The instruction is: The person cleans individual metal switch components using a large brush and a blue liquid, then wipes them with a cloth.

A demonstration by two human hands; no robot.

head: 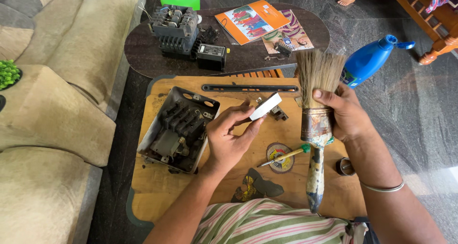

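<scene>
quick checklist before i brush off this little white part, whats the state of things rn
1. Left hand grips the white part at its fingertips: ok.
2. Right hand holds the paintbrush by its metal band, bristles pointing up: ok.
3. Bristles touching the part: not ok, they stand apart from it.
4. Open metal switch box lies on the wooden board, beside the left hand: ok.
5. Screwdriver lies on the board under the brush, out of the hands: ok.
6. Dust on the part: cannot tell.
</scene>
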